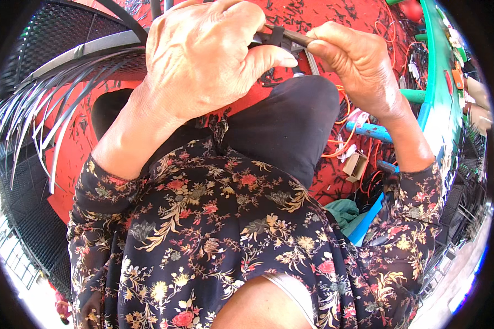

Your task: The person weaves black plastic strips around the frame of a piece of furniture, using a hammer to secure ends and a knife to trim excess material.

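Note:
My right hand (357, 63) pinches a thin dark brown stick-like piece (296, 37) between thumb and fingertips. It runs leftward to my left hand (197, 63), and a short black band (277, 36) crosses it midway. My left hand is bent over at the top edge, its fingers curled and its thumb stretched toward the band. What those fingers grip is hidden behind the hand. Beside my left wrist lies a black woven wicker piece (66, 38) with a curved grey frame bar (88, 52). Many loose dark strip ends (38, 120) fan out from it.
Black strip scraps litter the red floor covering (324, 11). On the right stand a green frame (436, 66) and a blue bar (370, 131), with orange cord (343, 145) and a small open cardboard box (355, 166) nearby. More black wicker (33, 219) lies at the lower left.

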Available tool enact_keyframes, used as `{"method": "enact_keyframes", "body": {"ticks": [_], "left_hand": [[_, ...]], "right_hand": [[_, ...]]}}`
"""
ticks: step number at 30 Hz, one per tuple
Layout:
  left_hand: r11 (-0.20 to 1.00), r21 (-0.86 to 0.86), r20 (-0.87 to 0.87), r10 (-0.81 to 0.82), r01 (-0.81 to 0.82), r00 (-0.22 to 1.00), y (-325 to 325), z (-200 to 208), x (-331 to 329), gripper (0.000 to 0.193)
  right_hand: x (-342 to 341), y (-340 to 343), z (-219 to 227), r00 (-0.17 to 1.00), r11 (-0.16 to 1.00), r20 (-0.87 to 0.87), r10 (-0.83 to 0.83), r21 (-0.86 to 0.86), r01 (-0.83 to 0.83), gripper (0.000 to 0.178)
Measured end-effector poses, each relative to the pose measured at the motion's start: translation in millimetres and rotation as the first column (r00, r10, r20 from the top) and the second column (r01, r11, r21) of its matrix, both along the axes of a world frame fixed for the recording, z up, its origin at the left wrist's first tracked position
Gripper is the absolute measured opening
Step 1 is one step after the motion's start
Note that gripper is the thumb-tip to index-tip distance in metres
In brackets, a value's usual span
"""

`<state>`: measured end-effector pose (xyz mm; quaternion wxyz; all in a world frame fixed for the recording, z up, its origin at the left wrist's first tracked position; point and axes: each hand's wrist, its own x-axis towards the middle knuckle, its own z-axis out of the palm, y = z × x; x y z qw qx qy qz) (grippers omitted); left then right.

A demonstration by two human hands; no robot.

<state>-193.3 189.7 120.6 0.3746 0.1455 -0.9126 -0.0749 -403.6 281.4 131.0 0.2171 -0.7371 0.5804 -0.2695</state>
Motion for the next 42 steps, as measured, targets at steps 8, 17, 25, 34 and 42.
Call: {"method": "enact_keyframes", "body": {"ticks": [8, 17, 25, 34, 42], "left_hand": [[0.989, 0.14, 0.075, 0.043, -0.053, 0.996, 13.4, 2.6, 12.9, 0.058], [0.999, 0.044, 0.174, 0.012, -0.02, 0.985, 17.9, 16.0, 7.1, 0.053], [0.997, 0.006, 0.17, -0.073, 0.073, 0.983, 28.7, 17.1, 17.2, 0.063], [0.998, 0.038, 0.215, -0.06, 0.053, 0.975, 44.1, 25.0, 32.3, 0.057], [0.994, 0.049, 0.328, -0.112, 0.101, 0.938, 43.4, 36.8, 37.7, 0.058]], "right_hand": [[-8.7, -1.4, 16.9, 0.975, 0.98, -0.106, 0.198, 0.017, -0.197, 0.017], [-13.7, 35.6, 7.1, 0.963, 0.959, -0.269, 0.025, -0.267, -0.099, 0.016], [-6.7, 37.3, 14.6, 0.926, 0.937, -0.365, 0.093, -0.283, -0.205, 0.018], [6.7, 46.0, 14.1, 0.927, 0.927, -0.337, 0.165, -0.268, -0.262, 0.014], [17.7, 48.4, 12.9, 0.953, 0.936, -0.284, 0.104, -0.296, -0.19, 0.016]]}}
